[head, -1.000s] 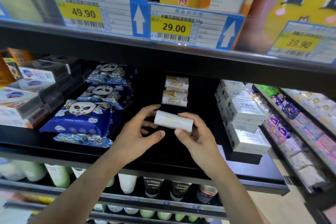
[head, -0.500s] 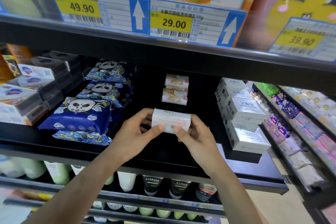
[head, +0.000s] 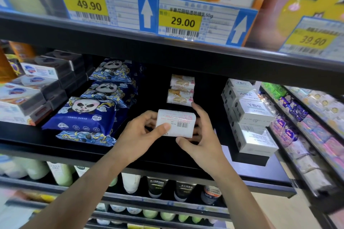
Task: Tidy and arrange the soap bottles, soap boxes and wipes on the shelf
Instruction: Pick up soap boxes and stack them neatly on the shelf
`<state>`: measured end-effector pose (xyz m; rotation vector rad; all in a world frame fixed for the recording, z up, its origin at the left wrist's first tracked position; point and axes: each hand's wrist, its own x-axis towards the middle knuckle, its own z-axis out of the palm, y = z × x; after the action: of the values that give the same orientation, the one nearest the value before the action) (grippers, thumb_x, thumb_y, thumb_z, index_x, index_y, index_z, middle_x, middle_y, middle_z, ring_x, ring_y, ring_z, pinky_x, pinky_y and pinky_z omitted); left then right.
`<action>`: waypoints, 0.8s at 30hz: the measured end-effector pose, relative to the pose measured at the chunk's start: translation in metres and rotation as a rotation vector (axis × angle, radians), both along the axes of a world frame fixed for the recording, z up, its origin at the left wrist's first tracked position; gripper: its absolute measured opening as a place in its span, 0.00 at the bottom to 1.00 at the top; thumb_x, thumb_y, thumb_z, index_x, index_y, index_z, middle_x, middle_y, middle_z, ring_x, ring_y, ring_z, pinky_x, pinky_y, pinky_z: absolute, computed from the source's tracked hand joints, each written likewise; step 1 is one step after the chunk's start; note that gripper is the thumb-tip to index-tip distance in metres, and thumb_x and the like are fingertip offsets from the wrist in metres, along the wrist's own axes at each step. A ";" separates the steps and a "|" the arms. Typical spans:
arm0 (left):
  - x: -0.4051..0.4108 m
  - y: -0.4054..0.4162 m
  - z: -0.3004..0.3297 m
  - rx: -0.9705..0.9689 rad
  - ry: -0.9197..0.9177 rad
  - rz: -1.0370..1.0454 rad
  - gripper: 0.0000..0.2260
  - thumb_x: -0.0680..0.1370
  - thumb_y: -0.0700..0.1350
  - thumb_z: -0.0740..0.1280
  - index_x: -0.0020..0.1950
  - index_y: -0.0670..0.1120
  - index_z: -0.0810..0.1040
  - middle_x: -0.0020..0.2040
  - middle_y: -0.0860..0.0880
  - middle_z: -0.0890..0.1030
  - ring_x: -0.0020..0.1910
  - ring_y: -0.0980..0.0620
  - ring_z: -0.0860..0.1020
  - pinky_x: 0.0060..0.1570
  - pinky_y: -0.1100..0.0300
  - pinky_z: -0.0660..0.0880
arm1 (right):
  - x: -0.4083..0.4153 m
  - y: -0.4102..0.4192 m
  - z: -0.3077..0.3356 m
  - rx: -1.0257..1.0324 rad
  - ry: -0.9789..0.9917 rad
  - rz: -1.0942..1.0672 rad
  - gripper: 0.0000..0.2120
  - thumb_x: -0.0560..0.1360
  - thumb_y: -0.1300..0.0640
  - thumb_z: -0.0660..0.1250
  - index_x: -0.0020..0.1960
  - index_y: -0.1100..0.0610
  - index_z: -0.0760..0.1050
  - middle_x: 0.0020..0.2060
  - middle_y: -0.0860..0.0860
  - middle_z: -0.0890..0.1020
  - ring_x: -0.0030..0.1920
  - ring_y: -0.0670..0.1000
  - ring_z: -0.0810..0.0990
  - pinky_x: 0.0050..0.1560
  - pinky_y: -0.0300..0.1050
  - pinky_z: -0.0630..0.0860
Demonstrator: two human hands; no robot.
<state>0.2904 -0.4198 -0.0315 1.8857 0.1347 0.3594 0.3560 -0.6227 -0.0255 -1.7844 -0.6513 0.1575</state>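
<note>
Both hands hold one white wrapped soap bar [head: 176, 123] just above the black shelf [head: 167, 156], near the centre of the view. The left hand [head: 138, 135] comes in from 7 o'clock; its thumb presses the barcode face of the bar and its fingers curl round the left end. The right hand [head: 202, 141] comes in from 5 o'clock; its fingers wrap behind the right end of the bar and its thumb lies along the lower edge. The bar lies flat-on to the camera, its printed barcode side up, slightly tilted.

At 12 o'clock from the held bar, farther back on the shelf, two more wrapped soap bars [head: 181, 90] lie one behind the other, close to the right hand's fingertips. At 9 o'clock sits a stack of blue panda wipes packs [head: 87, 115], and beyond them, at the far left, stacked dark-sided soap boxes [head: 31, 87]. At 3 o'clock stand stacked white soap boxes [head: 251, 115], well apart from the hands. Along the shelf edge above, at 12 o'clock, hang yellow price tags [head: 181, 21] reading 49.90, 29.00 and 39.90. Below the shelf, at 6 o'clock, tubes and bottles [head: 158, 187] stand in a row.
</note>
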 end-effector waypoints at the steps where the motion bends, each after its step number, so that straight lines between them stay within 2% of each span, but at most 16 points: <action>1: 0.000 0.000 0.000 0.003 0.004 -0.002 0.10 0.80 0.55 0.72 0.60 0.57 0.82 0.53 0.55 0.87 0.53 0.57 0.84 0.54 0.59 0.76 | 0.001 0.000 0.000 -0.006 -0.007 0.006 0.43 0.75 0.64 0.75 0.77 0.32 0.60 0.61 0.41 0.80 0.59 0.45 0.81 0.60 0.40 0.80; 4: 0.000 0.001 0.000 0.009 0.009 0.000 0.12 0.80 0.57 0.72 0.61 0.57 0.82 0.53 0.55 0.87 0.53 0.56 0.84 0.58 0.54 0.78 | 0.002 0.000 -0.001 -0.018 -0.009 0.015 0.42 0.75 0.66 0.74 0.75 0.31 0.62 0.61 0.40 0.80 0.59 0.46 0.81 0.61 0.43 0.80; 9: -0.002 0.000 0.001 0.022 0.022 0.008 0.12 0.80 0.58 0.71 0.63 0.57 0.82 0.53 0.56 0.87 0.54 0.57 0.84 0.61 0.50 0.79 | 0.002 0.000 -0.002 -0.008 -0.032 0.028 0.36 0.75 0.67 0.75 0.72 0.37 0.68 0.59 0.36 0.80 0.60 0.45 0.81 0.59 0.41 0.79; 14: -0.001 0.000 0.001 0.010 0.020 0.006 0.17 0.78 0.62 0.71 0.63 0.58 0.82 0.53 0.56 0.87 0.55 0.57 0.84 0.63 0.48 0.79 | 0.003 0.000 -0.003 -0.025 -0.047 0.005 0.34 0.75 0.64 0.76 0.70 0.36 0.69 0.60 0.40 0.81 0.57 0.46 0.81 0.59 0.43 0.80; 19: 0.000 0.001 -0.001 -0.002 0.011 0.020 0.20 0.76 0.64 0.70 0.66 0.60 0.80 0.53 0.56 0.87 0.55 0.57 0.84 0.63 0.48 0.79 | 0.003 -0.001 -0.003 -0.051 -0.050 0.004 0.34 0.74 0.60 0.78 0.70 0.33 0.69 0.61 0.44 0.79 0.52 0.46 0.81 0.55 0.39 0.79; 24: 0.001 -0.001 -0.001 0.015 0.002 0.061 0.17 0.81 0.57 0.70 0.69 0.62 0.75 0.48 0.56 0.87 0.51 0.58 0.83 0.59 0.54 0.78 | 0.002 0.000 -0.003 -0.052 -0.059 0.007 0.34 0.75 0.59 0.78 0.71 0.35 0.68 0.64 0.41 0.78 0.54 0.45 0.81 0.56 0.41 0.80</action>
<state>0.2916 -0.4205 -0.0321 1.8998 0.1915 0.4009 0.3581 -0.6232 -0.0282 -1.8422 -0.7016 0.1277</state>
